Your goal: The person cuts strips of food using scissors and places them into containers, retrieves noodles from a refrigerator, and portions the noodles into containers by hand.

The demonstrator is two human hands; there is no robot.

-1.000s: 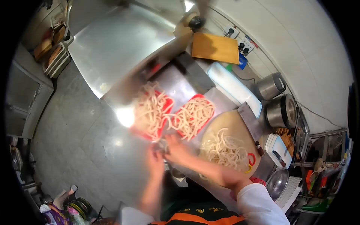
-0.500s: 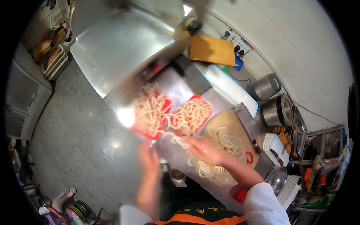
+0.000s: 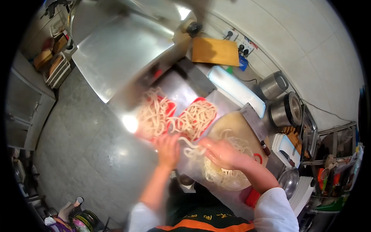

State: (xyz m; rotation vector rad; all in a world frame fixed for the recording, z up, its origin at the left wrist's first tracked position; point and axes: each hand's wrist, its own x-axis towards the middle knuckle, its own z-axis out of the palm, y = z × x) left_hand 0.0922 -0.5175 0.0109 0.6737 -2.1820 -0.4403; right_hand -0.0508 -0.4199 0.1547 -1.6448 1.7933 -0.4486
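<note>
My right hand (image 3: 221,154) is closed on thick white noodles (image 3: 192,150), which hang loosely from its fingers toward the left. Under and beside that wrist, a clear plastic bag (image 3: 228,178) with more noodles lies partly on the round cutting board (image 3: 226,123). My left hand (image 3: 167,150), somewhat blurred, reaches with outstretched fingers to the near end of the left red tray (image 3: 170,110), against its noodle pile (image 3: 151,116). To the right of it stands a second red tray (image 3: 210,123) heaped with noodles. A few strands bridge the two trays.
A cleaver (image 3: 253,120) lies at the board's right edge. Behind are a long white tray (image 3: 235,91) and a yellow board (image 3: 215,52). Steel pots (image 3: 286,110) line the wall at right. A large steel surface (image 3: 123,50) rises at the upper left.
My left hand has moved up and right to the near end of the left red tray. My right hand has shifted slightly right, still holding noodles.
</note>
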